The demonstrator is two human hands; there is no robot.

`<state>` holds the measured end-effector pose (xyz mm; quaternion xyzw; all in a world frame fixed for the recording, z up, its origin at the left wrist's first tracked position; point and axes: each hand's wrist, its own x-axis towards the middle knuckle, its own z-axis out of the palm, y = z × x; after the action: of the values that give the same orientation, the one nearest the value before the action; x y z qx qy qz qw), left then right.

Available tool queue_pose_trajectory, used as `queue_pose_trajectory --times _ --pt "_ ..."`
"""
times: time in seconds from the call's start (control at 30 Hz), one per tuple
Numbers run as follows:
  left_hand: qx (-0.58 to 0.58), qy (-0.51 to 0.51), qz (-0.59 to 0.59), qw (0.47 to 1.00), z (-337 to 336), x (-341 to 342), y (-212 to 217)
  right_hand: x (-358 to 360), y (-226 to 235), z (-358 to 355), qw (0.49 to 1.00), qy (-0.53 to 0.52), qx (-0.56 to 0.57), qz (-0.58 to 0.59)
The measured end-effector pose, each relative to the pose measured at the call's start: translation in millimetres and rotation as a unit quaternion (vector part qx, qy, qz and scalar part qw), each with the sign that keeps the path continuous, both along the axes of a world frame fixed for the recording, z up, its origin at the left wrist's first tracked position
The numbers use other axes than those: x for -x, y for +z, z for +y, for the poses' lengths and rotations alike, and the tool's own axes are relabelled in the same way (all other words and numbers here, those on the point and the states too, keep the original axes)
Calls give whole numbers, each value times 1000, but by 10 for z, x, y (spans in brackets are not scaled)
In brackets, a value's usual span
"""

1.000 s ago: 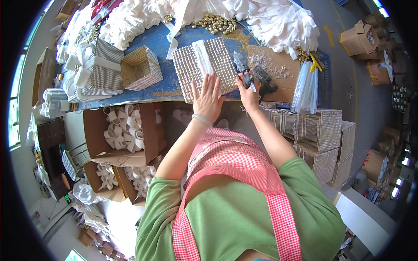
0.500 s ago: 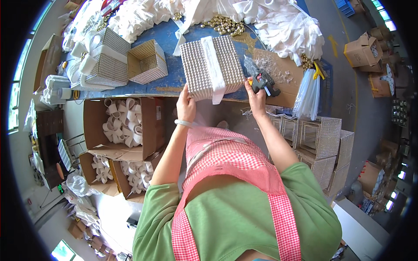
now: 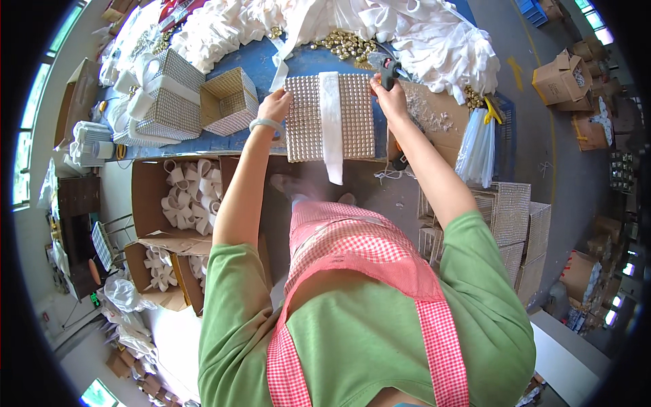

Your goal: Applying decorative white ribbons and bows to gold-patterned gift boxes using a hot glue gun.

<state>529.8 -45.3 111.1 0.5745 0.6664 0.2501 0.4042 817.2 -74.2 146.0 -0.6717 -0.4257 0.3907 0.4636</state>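
A box (image 3: 303,122) covered in rows of silvery beads is tilted up at the near table edge. Down the middle of its facing side runs a white fabric ribbon (image 3: 331,115), its loose end hanging below the box. My left hand (image 3: 276,107) is closed on the box's upper left edge. At the upper right edge my right hand (image 3: 392,102) touches the box, its fingers closed round the dark handle of what looks like a glue gun (image 3: 389,68). Part of that tool is hidden by my fingers.
An open beaded box (image 3: 230,102) and a bow-tied beaded box (image 3: 169,102) stand left on the blue table (image 3: 261,61). White fabric (image 3: 447,54) and gold bells (image 3: 346,44) lie behind. Cartons of white bows (image 3: 193,197) stand below left; beaded frames (image 3: 512,217) are stacked right.
The box has been tipped so its ribboned face turns more toward me. Both hands have moved up along its sides, and the dark tool has gone up with my right hand.
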Motion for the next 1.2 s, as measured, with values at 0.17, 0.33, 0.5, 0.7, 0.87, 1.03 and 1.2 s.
queue_pose_trajectory --times 0.17,0.33,0.5,0.7,0.87,1.03,1.2 --pt "-43 73 -137 987 -189 62 -104 -49 -162 75 999 31 -19 15" --pt "-169 265 -203 928 -1245 -62 -30 -241 165 -413 988 -43 -15 150" --pt "-65 197 -280 937 -2044 -678 -212 -436 230 -884 987 -27 0 161" --pt "40 296 -423 856 -1878 -1191 -329 -378 246 -1129 982 -41 31 181" --pt "24 269 -450 851 -1890 -1185 -257 -408 238 -1299 981 -40 14 191" --pt "22 163 -436 885 -2052 -1032 37 -482 259 -1451 982 -33 22 182" --pt "35 69 -327 942 -2241 -812 475 -469 374 -1528 989 34 20 140"
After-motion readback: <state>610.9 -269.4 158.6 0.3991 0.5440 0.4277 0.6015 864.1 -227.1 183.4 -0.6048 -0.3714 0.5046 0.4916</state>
